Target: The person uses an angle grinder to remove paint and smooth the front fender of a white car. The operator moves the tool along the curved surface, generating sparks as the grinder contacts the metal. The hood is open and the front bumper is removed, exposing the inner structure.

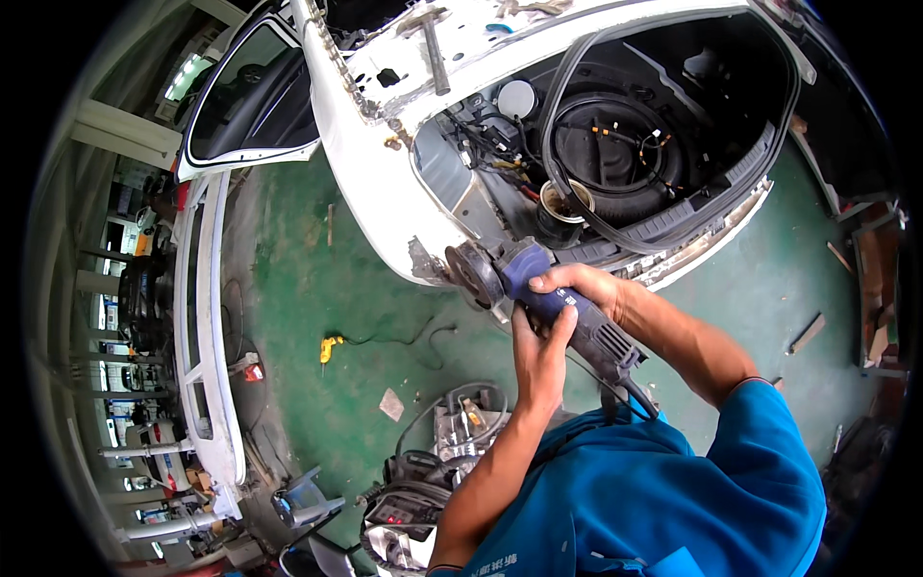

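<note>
Both my hands hold a blue and black angle grinder (550,294) in front of me. My left hand (541,361) wraps its body from below and the left, thumb along the side. From the right, my right hand (586,288) grips it, thumb on top near the head. The grinder's disc (474,273) is at the rear corner of a white car body (385,207), beside a bare, scraped patch (423,258); whether they touch I cannot tell. A power cord (639,396) leaves the tool's back end toward my body.
The open trunk holds a spare wheel well (615,144), loose wiring and a can (567,200). A hammer (436,53) lies on the car. A yellow drill (330,351) with its cord is on the green floor (385,317). A machine with hoses (409,510) stands at lower left.
</note>
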`<act>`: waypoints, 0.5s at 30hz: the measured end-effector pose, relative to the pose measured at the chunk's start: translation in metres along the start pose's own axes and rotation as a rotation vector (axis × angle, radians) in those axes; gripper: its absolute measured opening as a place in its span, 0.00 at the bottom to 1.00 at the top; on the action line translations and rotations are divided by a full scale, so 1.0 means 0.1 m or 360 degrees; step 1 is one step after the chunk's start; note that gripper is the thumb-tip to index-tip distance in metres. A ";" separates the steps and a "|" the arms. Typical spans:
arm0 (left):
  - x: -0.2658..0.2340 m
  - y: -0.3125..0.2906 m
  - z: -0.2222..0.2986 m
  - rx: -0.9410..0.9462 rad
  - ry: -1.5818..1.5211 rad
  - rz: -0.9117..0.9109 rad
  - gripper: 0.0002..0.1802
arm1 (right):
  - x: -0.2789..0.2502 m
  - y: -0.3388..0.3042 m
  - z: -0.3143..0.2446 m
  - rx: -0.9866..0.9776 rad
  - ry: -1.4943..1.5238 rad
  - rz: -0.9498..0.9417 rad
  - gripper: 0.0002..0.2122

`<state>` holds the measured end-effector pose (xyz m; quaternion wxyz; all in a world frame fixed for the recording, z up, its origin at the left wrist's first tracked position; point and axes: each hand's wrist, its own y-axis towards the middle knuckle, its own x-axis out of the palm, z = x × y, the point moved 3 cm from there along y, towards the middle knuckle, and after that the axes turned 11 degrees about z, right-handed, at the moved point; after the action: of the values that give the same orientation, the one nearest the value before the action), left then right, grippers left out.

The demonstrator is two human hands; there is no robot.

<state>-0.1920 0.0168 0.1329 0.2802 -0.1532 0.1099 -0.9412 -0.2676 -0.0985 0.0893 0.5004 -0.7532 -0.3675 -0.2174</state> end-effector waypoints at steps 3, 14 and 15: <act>-0.06 0.08 0.15 -0.0009 -0.0100 -0.0011 0.41 | 0.20 0.01 -0.11 -0.0055 -0.0087 0.0085 0.26; -0.21 0.18 0.25 -0.0024 -0.0139 -0.0159 0.41 | 0.28 0.11 -0.20 -0.0203 -0.0310 0.0204 0.29; -0.21 0.17 0.25 0.0007 -0.0215 -0.0230 0.41 | 0.35 0.02 -0.23 -0.0315 -0.0442 0.0206 0.30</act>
<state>-0.1585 0.0116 0.1466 0.2187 -0.2231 0.0774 -0.9468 -0.2427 -0.1080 0.1219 0.3813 -0.8436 -0.3606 -0.1139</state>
